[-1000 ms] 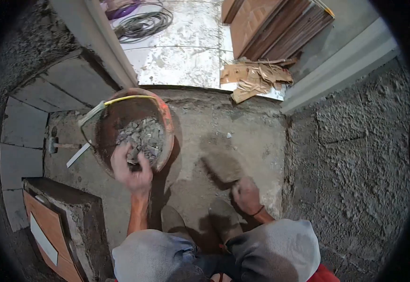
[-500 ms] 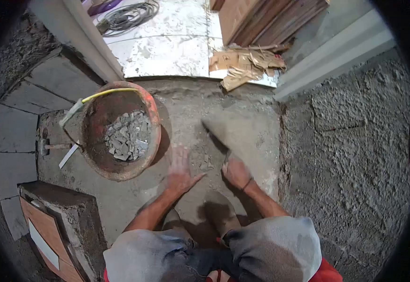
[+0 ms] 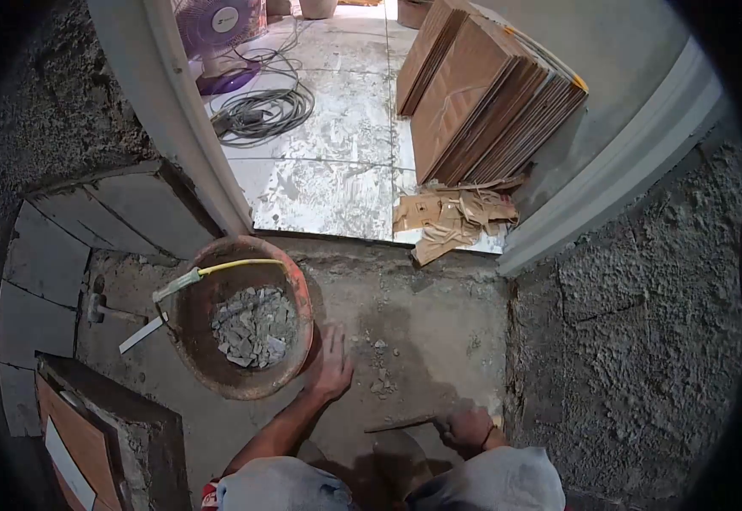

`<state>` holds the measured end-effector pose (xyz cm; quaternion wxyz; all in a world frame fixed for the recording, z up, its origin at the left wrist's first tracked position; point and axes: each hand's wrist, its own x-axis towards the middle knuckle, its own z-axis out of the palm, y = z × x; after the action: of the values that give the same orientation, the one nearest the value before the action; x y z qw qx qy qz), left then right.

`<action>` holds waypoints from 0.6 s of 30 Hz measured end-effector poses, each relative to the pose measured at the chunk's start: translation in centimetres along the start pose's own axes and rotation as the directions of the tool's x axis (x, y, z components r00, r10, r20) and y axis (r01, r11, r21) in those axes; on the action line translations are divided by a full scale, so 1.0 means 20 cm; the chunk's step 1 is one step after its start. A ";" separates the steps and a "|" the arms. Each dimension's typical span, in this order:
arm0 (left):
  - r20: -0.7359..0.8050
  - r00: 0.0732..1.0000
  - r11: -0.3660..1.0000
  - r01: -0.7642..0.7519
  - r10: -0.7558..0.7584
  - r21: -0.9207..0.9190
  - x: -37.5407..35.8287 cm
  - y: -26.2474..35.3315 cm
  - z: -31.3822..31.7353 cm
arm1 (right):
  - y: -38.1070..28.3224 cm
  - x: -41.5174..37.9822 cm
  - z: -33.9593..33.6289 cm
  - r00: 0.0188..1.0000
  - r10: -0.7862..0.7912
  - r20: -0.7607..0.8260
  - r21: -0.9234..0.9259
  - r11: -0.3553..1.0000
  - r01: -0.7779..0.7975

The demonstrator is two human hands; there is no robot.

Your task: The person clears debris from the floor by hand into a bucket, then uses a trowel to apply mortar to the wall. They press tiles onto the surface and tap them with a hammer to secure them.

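Observation:
My right hand (image 3: 466, 426) is wrapped round a trowel (image 3: 401, 423) close to my right knee; its blade shows nearly edge-on and points left. My left hand (image 3: 333, 368) lies open with its fingers stretched out on the dusty floor, just right of the bucket. Between the hands, a small line of broken grey bits (image 3: 381, 379) lies on the floor. The worn reddish bucket (image 3: 304, 298) holds a heap of grey rubble (image 3: 254, 330), and its yellow handle (image 3: 243, 262) leans across the rim.
Left of the bucket lie a hammer (image 3: 97, 308) and a white strip (image 3: 143, 335). Beyond the doorway edge are torn cardboard (image 3: 447, 217), stacked tile boxes (image 3: 473, 102), a coiled cable (image 3: 264, 115) and a purple fan (image 3: 217, 21). Rough cement walls (image 3: 643, 341) close in the sides.
The view has tipped up toward the doorway. My right hand has drawn the trowel back toward my knee and turned its blade edge-on. My left hand now lies nearer the bucket.

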<state>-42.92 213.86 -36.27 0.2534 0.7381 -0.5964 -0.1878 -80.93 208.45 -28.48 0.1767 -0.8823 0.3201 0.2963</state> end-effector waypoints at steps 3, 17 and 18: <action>0.044 0.980 0.981 -0.194 0.192 0.033 0.06 0.05 0.02 | -0.06 0.05 -0.12 0.988 0.085 -0.129 0.037 0.996 -0.081; 0.020 1.000 0.998 0.017 -0.018 0.059 0.07 0.04 -0.05 | 0.12 0.13 -0.24 0.803 0.577 0.147 0.985 -0.011 -0.173; 0.025 0.999 0.998 0.021 -0.023 0.054 0.09 0.08 -0.02 | 0.11 0.15 -0.16 0.802 0.577 0.153 0.983 -0.010 -0.181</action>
<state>-43.47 211.99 -34.92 0.2239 0.7488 -0.5962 -0.1838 -79.23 203.80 -28.14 0.5692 -0.4469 0.6841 -0.0909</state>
